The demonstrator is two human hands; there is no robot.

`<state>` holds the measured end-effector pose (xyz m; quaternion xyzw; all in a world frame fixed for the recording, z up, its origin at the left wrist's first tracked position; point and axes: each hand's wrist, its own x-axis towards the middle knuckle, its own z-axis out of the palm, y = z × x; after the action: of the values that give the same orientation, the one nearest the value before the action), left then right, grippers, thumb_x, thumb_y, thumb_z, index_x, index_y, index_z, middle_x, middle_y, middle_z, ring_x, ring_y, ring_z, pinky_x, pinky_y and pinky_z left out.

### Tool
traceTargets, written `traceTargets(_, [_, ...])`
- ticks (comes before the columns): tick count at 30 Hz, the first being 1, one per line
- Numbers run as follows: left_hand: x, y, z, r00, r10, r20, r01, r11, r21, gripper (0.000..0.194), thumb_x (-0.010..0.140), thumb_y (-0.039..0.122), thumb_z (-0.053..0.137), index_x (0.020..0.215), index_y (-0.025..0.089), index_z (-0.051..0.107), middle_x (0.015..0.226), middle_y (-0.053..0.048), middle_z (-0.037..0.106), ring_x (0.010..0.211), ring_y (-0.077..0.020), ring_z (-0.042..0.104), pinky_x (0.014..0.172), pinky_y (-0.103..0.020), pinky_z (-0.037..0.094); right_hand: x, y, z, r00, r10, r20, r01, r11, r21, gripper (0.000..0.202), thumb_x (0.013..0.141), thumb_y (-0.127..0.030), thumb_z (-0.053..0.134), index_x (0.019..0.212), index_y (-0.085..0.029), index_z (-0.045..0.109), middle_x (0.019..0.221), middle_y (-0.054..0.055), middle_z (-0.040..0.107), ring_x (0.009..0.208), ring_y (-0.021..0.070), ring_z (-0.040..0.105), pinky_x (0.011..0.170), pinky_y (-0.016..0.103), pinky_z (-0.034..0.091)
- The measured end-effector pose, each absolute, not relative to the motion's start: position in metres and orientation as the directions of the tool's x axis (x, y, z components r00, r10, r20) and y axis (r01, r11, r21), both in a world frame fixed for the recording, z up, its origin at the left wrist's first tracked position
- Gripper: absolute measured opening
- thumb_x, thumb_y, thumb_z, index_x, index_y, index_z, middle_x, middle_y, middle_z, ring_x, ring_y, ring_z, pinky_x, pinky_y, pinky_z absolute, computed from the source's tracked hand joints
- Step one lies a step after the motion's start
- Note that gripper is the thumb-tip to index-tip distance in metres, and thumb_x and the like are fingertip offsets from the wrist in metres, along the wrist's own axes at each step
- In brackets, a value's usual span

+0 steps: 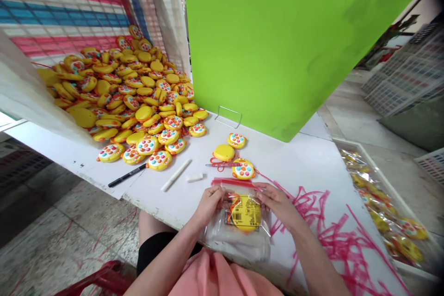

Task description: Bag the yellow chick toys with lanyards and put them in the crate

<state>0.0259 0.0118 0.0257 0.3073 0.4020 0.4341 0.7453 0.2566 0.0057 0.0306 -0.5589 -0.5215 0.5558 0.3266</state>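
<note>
Between my hands, near the table's front edge, is a clear plastic bag (215,229) with a pink strip along its top. Inside it lies a yellow toy (250,212), its printed back showing a barcode. My left hand (211,201) pinches the bag's upper left side. At the upper right side, my right hand (275,201) has its fingers closed on the bag too. Just beyond the bag are a yellow toy with coloured dots (243,170), another lying back up (224,152), and a thin red pen-like tool (222,164).
A tipped, lined basket (163,14) spills many yellow toys (145,113) onto the table at left. A black marker (126,175), a white pen (176,175) and a small white piece (195,177) lie nearby. Pink strips (333,240) litter the right; a green board (277,46) stands behind. A crate (367,157) holds bagged toys.
</note>
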Motion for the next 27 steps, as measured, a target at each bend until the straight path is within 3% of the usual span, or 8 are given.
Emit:
traceTargets(6, [0.026, 0.013, 0.025, 0.280, 0.891, -0.358, -0.296, 0.435, 0.851, 0.039, 0.072, 0.051, 0.069, 0.071, 0.012, 0.062, 0.080, -0.009, 0.070, 0.076, -0.0198, 0.066, 0.070, -0.031, 0.053, 0.282, 0.004, 0.039, -0.128, 0.968, -0.218, 0.227, -0.185, -0.956, 0.051, 0.083, -0.049, 0.059, 0.126, -0.023, 0.055, 0.077, 0.001, 0.068, 0.065, 0.0153, 0.060, 0.059, 0.028, 0.048])
traceTargets(9, [0.026, 0.012, 0.025, 0.255, 0.893, -0.371, -0.205, 0.425, 0.882, 0.041, 0.074, 0.053, 0.066, 0.074, 0.012, 0.065, 0.083, -0.010, 0.068, 0.078, -0.0196, 0.065, 0.072, -0.031, 0.053, 0.321, 0.003, 0.056, 0.198, 0.973, -0.121, 0.239, -0.168, -0.956, 0.055, 0.078, -0.048, 0.064, 0.125, -0.022, 0.057, 0.090, 0.007, 0.070, 0.077, 0.0211, 0.065, 0.072, 0.037, 0.053])
traceTargets(12, [0.030, 0.010, 0.022, 0.230, 0.915, -0.332, -0.104, 0.362, 0.926, 0.038, 0.077, 0.051, 0.062, 0.071, 0.014, 0.062, 0.082, -0.009, 0.067, 0.076, -0.0197, 0.064, 0.067, -0.031, 0.053, 0.360, 0.001, 0.071, 0.736, 0.661, 0.147, 0.198, -0.002, -0.980, 0.058, 0.077, -0.042, 0.067, 0.129, -0.022, 0.052, 0.112, 0.017, 0.066, 0.086, 0.0258, 0.068, 0.078, 0.042, 0.053])
traceTargets(14, [0.034, 0.008, 0.020, 0.207, 0.936, -0.286, -0.009, 0.294, 0.956, 0.035, 0.080, 0.049, 0.057, 0.070, 0.016, 0.060, 0.079, -0.006, 0.066, 0.071, -0.0184, 0.062, 0.063, -0.029, 0.051, 0.373, 0.001, 0.074, 0.869, 0.426, 0.252, 0.210, 0.145, -0.967, 0.061, 0.078, -0.039, 0.066, 0.133, -0.024, 0.045, 0.123, 0.020, 0.061, 0.090, 0.0257, 0.068, 0.078, 0.041, 0.054])
traceTargets(15, [0.035, 0.006, 0.018, 0.194, 0.948, -0.252, 0.051, 0.247, 0.968, 0.034, 0.082, 0.047, 0.055, 0.069, 0.017, 0.059, 0.076, -0.005, 0.065, 0.067, -0.0173, 0.060, 0.060, -0.028, 0.049, 0.373, 0.002, 0.072, 0.874, 0.399, 0.277, 0.222, 0.179, -0.959, 0.061, 0.078, -0.039, 0.066, 0.134, -0.025, 0.043, 0.125, 0.020, 0.060, 0.093, 0.0256, 0.068, 0.080, 0.040, 0.054])
traceTargets(18, [0.038, 0.001, 0.017, 0.171, 0.980, -0.106, 0.262, 0.059, 0.963, 0.034, 0.088, 0.043, 0.048, 0.066, 0.018, 0.056, 0.065, -0.002, 0.059, 0.060, -0.0147, 0.054, 0.058, -0.026, 0.042, 0.347, 0.012, 0.060, 0.712, 0.636, 0.298, 0.327, 0.075, -0.942, 0.050, 0.080, -0.044, 0.062, 0.123, -0.021, 0.053, 0.121, 0.016, 0.063, 0.104, 0.0273, 0.064, 0.090, 0.045, 0.050])
traceTargets(21, [0.037, -0.003, 0.018, 0.178, 0.984, 0.002, 0.385, -0.071, 0.920, 0.035, 0.090, 0.039, 0.045, 0.062, 0.019, 0.052, 0.061, 0.000, 0.054, 0.059, -0.0136, 0.049, 0.058, -0.025, 0.036, 0.294, 0.032, 0.042, 0.327, 0.919, 0.221, 0.574, -0.007, -0.819, 0.044, 0.085, -0.049, 0.051, 0.116, -0.019, 0.061, 0.120, 0.013, 0.064, 0.113, 0.0281, 0.057, 0.099, 0.049, 0.043])
traceTargets(27, [0.037, -0.005, 0.016, 0.199, 0.973, 0.114, 0.446, -0.194, 0.874, 0.031, 0.089, 0.028, 0.043, 0.060, 0.018, 0.046, 0.061, 0.002, 0.049, 0.057, -0.0111, 0.042, 0.058, -0.023, 0.032, 0.187, 0.066, 0.038, -0.208, 0.959, 0.192, 0.880, 0.269, -0.391, 0.041, 0.091, -0.035, 0.044, 0.128, -0.021, 0.055, 0.126, 0.008, 0.062, 0.133, 0.0321, 0.037, 0.107, 0.057, 0.025])
